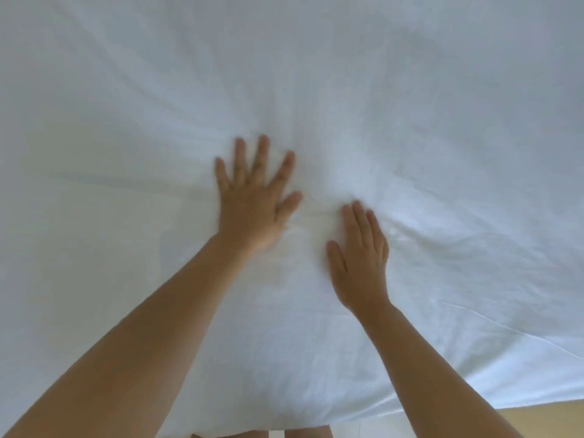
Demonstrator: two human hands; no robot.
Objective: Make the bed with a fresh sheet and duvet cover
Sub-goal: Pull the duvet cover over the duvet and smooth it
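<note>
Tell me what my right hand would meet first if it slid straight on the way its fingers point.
Only sheet, it seems: the right hand lies flat on it, and its line passes just right of the left hand into creased cloth.

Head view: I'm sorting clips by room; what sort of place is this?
Probably a bedroom: a wide creased white fabric sheet lies spread, left hand and right hand pressing it flat, tan floor below.

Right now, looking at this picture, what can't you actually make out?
Head view, what lies under the white cloth: covered by it.
Head view, cloth's far and side edges: cut off by the frame.
Head view, left hand and right hand: fingertips blurred by motion.
Sheet or duvet cover: cannot tell.
</note>
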